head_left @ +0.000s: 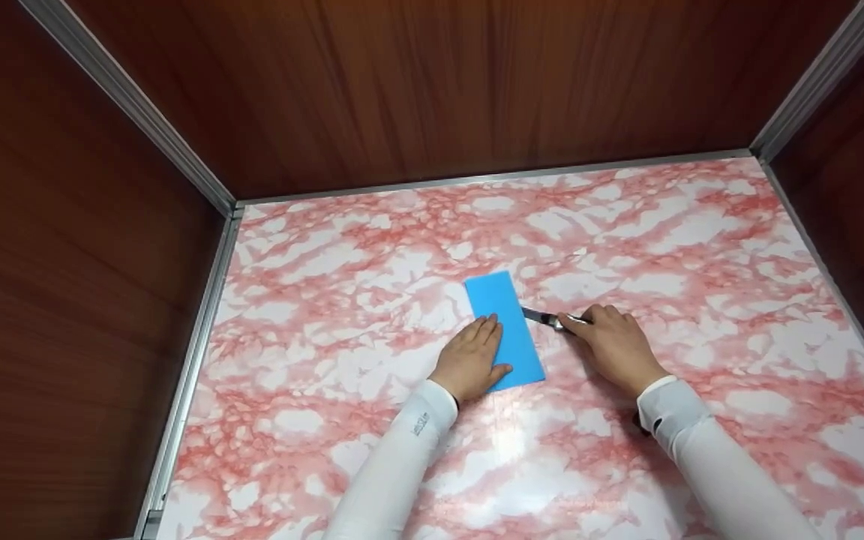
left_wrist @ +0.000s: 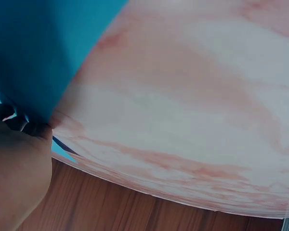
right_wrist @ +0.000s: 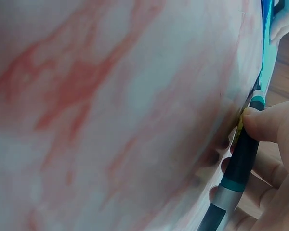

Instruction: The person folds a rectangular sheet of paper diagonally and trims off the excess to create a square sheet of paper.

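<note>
A dark wood wall [head_left: 87,262], cut off by the picture's edge, stands at 9 o'clock, and a metal rail [head_left: 196,337] runs down between it and the marbled red-and-white surface [head_left: 312,322]. Next comes the left sleeve [head_left: 394,465], running out of the head view at 6 o'clock; the lettering on its cuff is too small to read. The left grip [head_left: 468,358] lies flat on the sheet, its fingers straight and close together toward 1 o'clock, its thumb apart toward 3. In the left wrist view those fingers are partly cut off and lost in shadow.

The blue sheet [head_left: 514,330] lies mid-surface, tilted a little toward 11 o'clock, its lower left part hidden under the grip. At its 3 o'clock edge is the knife [head_left: 547,319], blade toward between 9 and 10; I cannot tell whether the tip touches the sheet or slips under it. The right grip [head_left: 616,343] pinches the knife, thumb on the handle and fingers curled beneath; it covers most of the handle in the head view. The right sleeve [head_left: 739,480] leaves the picture at 5 o'clock.
</note>
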Tool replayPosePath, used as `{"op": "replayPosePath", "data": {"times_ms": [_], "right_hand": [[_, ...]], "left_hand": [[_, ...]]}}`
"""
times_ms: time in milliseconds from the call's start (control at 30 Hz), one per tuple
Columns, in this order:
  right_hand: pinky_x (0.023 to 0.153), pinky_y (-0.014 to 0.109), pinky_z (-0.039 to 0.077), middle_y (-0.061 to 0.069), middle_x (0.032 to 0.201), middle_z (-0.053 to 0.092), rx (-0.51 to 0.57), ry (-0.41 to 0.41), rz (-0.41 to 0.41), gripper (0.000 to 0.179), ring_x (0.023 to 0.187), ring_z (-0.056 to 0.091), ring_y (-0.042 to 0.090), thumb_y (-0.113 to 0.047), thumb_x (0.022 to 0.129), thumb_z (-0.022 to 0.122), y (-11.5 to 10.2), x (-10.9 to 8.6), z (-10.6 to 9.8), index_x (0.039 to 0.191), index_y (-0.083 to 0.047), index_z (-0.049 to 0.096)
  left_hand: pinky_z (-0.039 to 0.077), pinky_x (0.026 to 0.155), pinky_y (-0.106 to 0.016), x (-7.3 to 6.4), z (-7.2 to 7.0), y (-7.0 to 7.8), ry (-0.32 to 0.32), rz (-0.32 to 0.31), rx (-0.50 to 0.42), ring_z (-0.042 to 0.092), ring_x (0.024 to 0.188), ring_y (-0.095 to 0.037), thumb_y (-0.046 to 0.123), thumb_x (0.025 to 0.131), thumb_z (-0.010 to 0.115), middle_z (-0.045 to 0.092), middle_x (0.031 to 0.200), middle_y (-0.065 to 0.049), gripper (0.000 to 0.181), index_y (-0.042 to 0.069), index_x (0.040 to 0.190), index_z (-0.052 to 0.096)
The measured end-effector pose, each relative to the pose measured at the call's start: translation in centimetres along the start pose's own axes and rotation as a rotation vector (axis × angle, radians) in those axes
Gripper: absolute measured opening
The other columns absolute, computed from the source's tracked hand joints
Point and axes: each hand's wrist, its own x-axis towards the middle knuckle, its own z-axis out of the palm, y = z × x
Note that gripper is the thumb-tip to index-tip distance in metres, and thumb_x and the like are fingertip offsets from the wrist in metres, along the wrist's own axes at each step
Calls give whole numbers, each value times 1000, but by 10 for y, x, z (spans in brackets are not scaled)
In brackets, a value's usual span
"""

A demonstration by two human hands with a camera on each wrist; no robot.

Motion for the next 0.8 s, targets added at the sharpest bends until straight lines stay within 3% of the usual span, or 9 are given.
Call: {"op": "replayPosePath", "data": {"times_ms": [167, 800], "right_hand": [[74, 52, 45, 12, 100, 59, -6, -8, -1, 43, 91, 55, 34, -10, 97, 71, -1, 0, -2, 138, -21, 68], [74, 52, 45, 14, 102, 59, 8, -25, 4, 41, 94, 55, 35, -10, 98, 69, -12, 14, 1, 139, -18, 68]], "left_hand": [[10, 125, -43, 3, -3, -2, -15, -26, 20, 9, 157, -25, 62, 104, 44, 13, 171, -12, 80, 12, 164, 26], [7, 125, -40, 5, -7, -2, -69, -33, -16, 3, 157, -26, 63, 103, 44, 7, 171, -14, 82, 11, 164, 25]]}}
